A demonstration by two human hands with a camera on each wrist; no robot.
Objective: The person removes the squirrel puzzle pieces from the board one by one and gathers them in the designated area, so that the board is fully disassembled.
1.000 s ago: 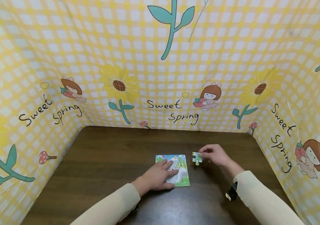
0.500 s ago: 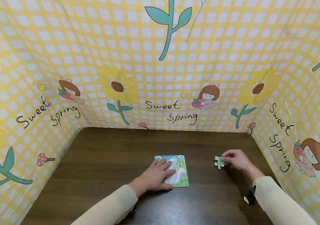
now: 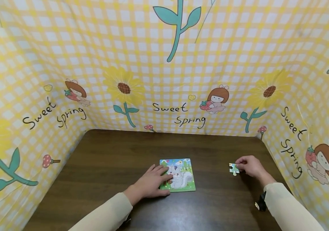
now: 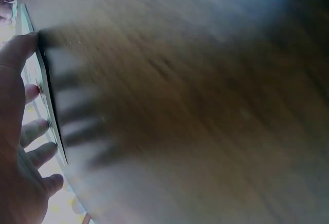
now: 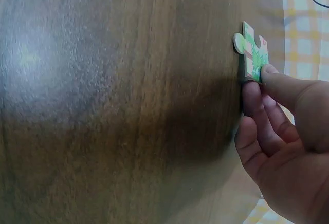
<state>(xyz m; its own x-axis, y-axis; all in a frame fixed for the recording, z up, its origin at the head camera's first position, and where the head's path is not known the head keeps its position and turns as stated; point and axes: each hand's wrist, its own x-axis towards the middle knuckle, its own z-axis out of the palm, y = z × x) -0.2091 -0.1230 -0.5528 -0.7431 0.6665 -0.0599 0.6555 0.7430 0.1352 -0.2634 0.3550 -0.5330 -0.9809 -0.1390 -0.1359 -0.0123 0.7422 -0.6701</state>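
A square jigsaw puzzle (image 3: 185, 180) with a grey-white squirrel on a green and blue ground lies near the middle of the table. My left hand (image 3: 150, 183) rests on its left side with the fingers spread, covering part of that edge. Over to the right, my right hand (image 3: 252, 167) pinches a small puzzle piece (image 3: 234, 169) by its right edge. In the right wrist view the thumb lies on the printed face of the piece (image 5: 255, 54), and fingers are behind it. That piece is tilted, close over the wood, with a rounded tab and a notch showing.
The dark wooden table (image 3: 118, 150) has rounded far corners. A yellow checked cloth (image 3: 141, 57) printed with flowers and girls stands around it at the back and both sides. A black strap (image 3: 261, 201) shows below the right sleeve.
My right hand has carried the puzzle piece to the right, away from the puzzle. The left hand has slid a little left, baring more of the squirrel. The puzzle stays in place.
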